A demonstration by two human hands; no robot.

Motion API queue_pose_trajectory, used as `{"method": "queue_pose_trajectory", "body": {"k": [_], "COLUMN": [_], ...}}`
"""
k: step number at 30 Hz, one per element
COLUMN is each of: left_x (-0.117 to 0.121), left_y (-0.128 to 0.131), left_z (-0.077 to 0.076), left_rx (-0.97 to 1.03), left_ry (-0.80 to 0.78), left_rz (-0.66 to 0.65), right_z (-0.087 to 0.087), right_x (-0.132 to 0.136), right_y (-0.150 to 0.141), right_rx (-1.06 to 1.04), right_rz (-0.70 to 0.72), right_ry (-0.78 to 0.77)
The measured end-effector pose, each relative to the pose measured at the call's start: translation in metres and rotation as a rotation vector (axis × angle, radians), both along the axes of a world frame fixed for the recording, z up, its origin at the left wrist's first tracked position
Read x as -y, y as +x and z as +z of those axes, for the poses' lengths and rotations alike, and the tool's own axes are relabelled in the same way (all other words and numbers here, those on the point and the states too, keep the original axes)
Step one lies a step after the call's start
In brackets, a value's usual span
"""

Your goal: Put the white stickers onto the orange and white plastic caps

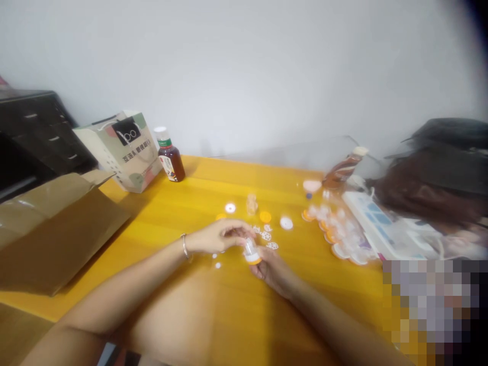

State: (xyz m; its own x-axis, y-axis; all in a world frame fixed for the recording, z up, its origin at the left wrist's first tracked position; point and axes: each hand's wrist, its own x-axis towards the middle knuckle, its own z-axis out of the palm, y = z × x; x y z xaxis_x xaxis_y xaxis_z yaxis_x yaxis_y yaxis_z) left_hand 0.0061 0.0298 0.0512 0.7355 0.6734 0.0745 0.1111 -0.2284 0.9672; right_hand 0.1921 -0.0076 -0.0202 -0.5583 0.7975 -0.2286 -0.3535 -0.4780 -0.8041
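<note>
Right hand (270, 270) had its thumb and fingers pinched around the orange-edged base of a small clear container (251, 257); the left hand (229, 236) curved in from the opposite side, thumb and fingertips at the clear upper part, though blur left me unable to tell whether they gripped it or only rested there; the container thus sat between the two hands, slightly tilted. For good two-handed handling, I judged, the right hand needed to keep the base steady while the left fingertips stayed in line with the clear part; light, even pressure suited it best, since a smooth wall could slip or skew under a sideways push.

Its clear part looked like rigid plastic, above a white band and a rounded orange edge; just beyond the fingertips lay flat white openwork pieces (266, 236), thin and lacy in outline; farther beyond the hands were an orange disc (265, 217), a white disc (286, 223) and a translucent lumpy piece (251, 204); small white bits (218, 265) lay just below the left hand. Well to the right of the right hand, clear-topped pieces (335, 229) with orange or white bases stood clustered; beneath everything, the yellow bench (213, 178) looked smooth and faintly glossy.
</note>
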Motion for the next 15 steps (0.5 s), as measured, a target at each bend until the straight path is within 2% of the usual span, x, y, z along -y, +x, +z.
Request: {"method": "queue_pose_trajectory", "body": {"k": [5,7,11,13,15], "left_x": [0.0011,0.0025,0.0072,0.0090,0.0096], "left_y": [-0.0003,-0.0005,0.0004,0.0008,0.0004], "left_z": [0.0024,0.0041,0.0079,0.0092,0.0100], "left_rx": [-0.042,-0.094,-0.287,-0.362,-0.362], "left_ry": [0.040,0.088,0.303,0.348,0.359], "left_rz": [0.009,0.017,0.169,0.168,0.118], "right_z": [0.0005,0.0015,0.0019,0.0024,0.0043], "right_x": [-0.0001,0.0003,0.0027,0.0051,0.0079], "right_y": [0.0008,-0.0004,-0.0042,-0.0051,-0.0048], "right_rx": [-0.008,0.042,0.274,0.377,0.410], "right_rz": [0.030,-0.001,-0.176,-0.226,-0.210], "right_ry": [0.033,0.117,0.375,0.475,0.507]}}
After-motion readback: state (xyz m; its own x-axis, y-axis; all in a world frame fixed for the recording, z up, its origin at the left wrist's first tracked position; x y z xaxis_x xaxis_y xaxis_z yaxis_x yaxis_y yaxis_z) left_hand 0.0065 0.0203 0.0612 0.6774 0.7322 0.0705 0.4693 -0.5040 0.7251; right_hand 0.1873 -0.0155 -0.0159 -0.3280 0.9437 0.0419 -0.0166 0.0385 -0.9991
